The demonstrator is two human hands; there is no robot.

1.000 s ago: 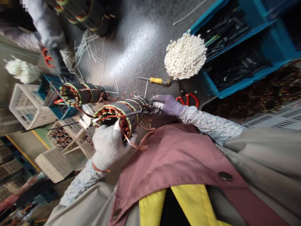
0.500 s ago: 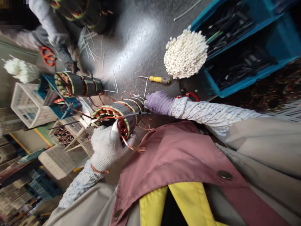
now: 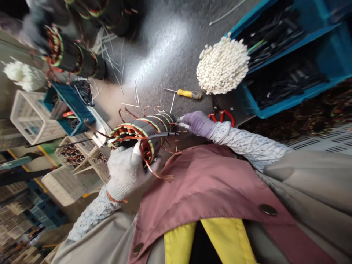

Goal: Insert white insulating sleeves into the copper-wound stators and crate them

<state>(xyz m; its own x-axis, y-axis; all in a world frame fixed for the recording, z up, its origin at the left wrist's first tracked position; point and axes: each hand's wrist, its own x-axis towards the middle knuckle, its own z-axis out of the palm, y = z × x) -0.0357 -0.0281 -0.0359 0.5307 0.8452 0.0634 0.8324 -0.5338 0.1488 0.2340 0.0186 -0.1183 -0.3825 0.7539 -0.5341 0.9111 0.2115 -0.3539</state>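
Note:
A motor stator (image 3: 150, 126) with copper windings and pale green insulation edges lies in front of me. My left hand (image 3: 125, 167), in a white knitted glove, is closed around its near left end, with the thumb on the winding. Along the stator's side runs a black sleeve (image 3: 158, 135) with a copper lead entering it. More bare copper leads (image 3: 158, 174) hang toward my apron. Just beyond the stator's right end, my right hand (image 3: 199, 124), in a purple glove with whitish fingertips, has its fingers stretched out and slightly apart.
A yellow-handled screwdriver (image 3: 189, 94), red-handled cutters (image 3: 222, 116) and a bundle of white cords (image 3: 223, 65) lie ahead right. Blue bins (image 3: 297, 101) hold black sleeves. A co-worker's blurred hand (image 3: 37, 31) is at another stator (image 3: 74, 58); crates (image 3: 33, 117) stand left.
My right hand has drawn back a little to the right from the stator's end. My left hand keeps its grip. The co-worker's stator has swung up and left, and the orange-handled scissors are out of sight.

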